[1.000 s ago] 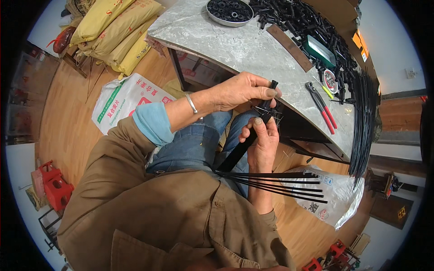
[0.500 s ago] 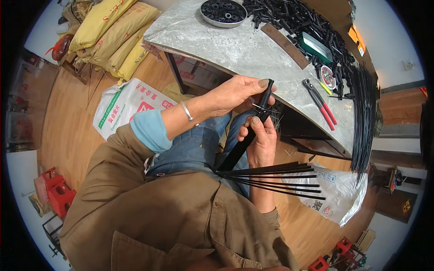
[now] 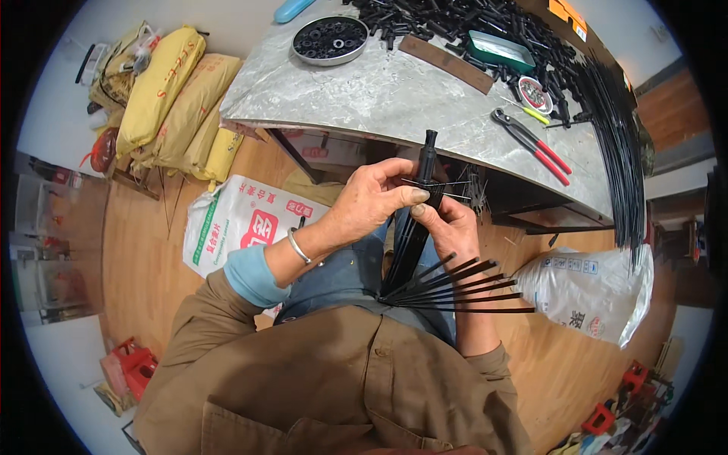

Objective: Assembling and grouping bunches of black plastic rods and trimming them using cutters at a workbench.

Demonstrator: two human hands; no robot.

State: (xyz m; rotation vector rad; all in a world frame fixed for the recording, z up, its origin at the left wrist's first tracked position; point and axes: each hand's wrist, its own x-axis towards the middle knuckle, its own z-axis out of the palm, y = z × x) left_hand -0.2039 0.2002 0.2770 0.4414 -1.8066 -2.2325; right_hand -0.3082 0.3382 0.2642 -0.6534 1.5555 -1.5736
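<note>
Head view: left hand (image 3: 364, 199) curled and right hand (image 3: 456, 227) pinching, both closed on black rib frame (image 3: 408, 246), slanted over lap (image 3: 334, 269). Beyond: grey marbled table (image 3: 364, 98) with black tubes (image 3: 455, 17), round dish (image 3: 331, 61) of rings (image 3: 334, 38), red-handled pliers (image 3: 551, 166). Wood floor (image 3: 155, 265); yellow sacks (image 3: 163, 91) left, white sack (image 3: 580, 284) right.

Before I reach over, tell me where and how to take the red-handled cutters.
Best taken by the two red handles of the cutters, probably with the right hand, from the table's near edge. They lie flat, handles slightly spread and pointing toward that edge; the metal head points away, with a yellow-green tool beyond.
</note>
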